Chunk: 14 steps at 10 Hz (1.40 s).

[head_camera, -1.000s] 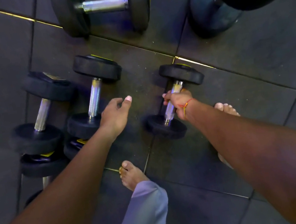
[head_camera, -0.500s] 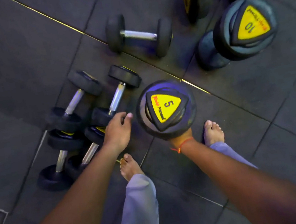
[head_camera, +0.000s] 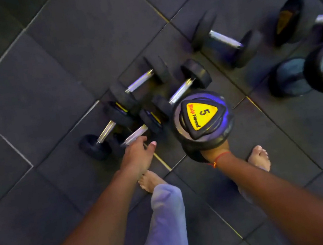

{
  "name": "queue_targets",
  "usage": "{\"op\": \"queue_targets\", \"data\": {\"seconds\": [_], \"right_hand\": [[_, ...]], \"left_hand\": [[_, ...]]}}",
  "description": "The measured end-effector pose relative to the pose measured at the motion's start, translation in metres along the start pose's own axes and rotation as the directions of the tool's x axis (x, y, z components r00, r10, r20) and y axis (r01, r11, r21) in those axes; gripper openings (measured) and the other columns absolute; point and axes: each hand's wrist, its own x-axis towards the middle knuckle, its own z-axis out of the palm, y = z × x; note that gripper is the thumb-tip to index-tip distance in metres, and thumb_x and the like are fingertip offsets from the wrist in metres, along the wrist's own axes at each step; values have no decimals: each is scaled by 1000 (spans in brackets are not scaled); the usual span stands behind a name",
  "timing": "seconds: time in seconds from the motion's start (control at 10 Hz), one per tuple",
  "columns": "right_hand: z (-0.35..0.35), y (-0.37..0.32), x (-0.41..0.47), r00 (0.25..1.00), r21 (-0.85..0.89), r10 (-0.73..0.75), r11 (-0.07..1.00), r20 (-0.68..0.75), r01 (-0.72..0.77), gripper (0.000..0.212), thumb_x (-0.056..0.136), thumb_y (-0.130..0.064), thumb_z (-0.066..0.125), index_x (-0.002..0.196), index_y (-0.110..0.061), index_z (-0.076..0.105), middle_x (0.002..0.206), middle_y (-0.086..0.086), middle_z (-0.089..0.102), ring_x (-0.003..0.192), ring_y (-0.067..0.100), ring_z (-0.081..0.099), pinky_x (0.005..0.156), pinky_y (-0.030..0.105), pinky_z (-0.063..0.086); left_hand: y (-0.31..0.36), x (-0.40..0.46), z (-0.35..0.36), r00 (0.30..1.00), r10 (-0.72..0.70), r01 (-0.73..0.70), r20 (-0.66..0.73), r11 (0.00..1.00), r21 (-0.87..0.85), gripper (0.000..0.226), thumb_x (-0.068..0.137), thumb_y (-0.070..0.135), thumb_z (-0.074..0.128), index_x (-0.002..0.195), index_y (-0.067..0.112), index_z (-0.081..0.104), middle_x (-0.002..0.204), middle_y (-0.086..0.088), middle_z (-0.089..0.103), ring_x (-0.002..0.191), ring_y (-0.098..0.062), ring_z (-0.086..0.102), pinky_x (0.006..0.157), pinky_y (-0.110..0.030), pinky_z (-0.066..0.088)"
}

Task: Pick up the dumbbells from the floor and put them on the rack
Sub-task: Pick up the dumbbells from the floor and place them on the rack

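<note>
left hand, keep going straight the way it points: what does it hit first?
Most likely the chrome handle of the nearest floor dumbbell: the left hand is open, fingertips right beside it. Contact can't be judged from this top-down view.

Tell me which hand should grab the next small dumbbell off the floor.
Left. The left hand is open and hovers right by the chrome handle of the nearest small dumbbell. The right hand already has its grip full with the 5 dumbbell.
</note>
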Motion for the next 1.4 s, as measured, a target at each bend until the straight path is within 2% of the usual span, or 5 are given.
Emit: {"op": "queue_targets", "data": {"seconds": [0.2, 0.3, 0.5, 0.8, 1.4], "right_hand": [[48, -86, 8, 911, 23, -126, 989, -392, 147, 50, 96, 6, 24, 54, -17, 38, 88, -23, 15, 49, 6, 26, 94, 26, 28], [47, -24, 52, 703, -7, -152, 979, -695, 205, 38, 76, 10, 19, 44, -8, 27, 56, 61, 22, 62, 54, 40, 69, 41, 14], [-10, 281, 237, 480, 212, 411, 884, -775, -416, 45, 91, -41, 10, 103, -16, 46, 105, 15, 56, 102, 36, 55, 85, 43, 45], [-12, 250, 322, 534, -83, 182, 897, -825, -435, 68, 61, -93, 11, 127, -76, 10, 127, -39, 33, 111, 24, 47, 77, 88, 11], [-27, 305, 253, 655, -132, 267, 860, -707, -492, 65, 52, -90, 39, 89, -38, 49, 80, -15, 53, 74, 10, 61, 65, 30, 58]], "left_hand": [[-64, 55, -2, 999, -41, 41, 5, 994, 99, 51, 90, 50, 54, 132, 21, 51, 130, -13, 58, 120, -34, 53, 100, -42, 45], [-72, 97, 5, 1000, -16, 16, 2, 992, 126, 51, 91, 50, 53, 133, 21, 49, 131, -15, 55, 121, -36, 50, 100, -43, 44], [-67, 170, 32, 999, 23, -37, 49, 954, 296, 62, 91, 46, 57, 144, 20, 37, 142, -12, 45, 130, -36, 41, 105, -46, 39], [-70, 196, 60, 996, 80, -94, 50, 878, 470, 36, 87, 24, 64, 119, 16, 52, 120, -15, 61, 112, -37, 58, 90, -44, 51], [-43, 7, 52, 998, -63, 63, 2, 994, -91, 48, 104, 22, 38, 150, 9, 28, 161, -9, 20, 146, -20, 21, 104, -15, 4]]}}
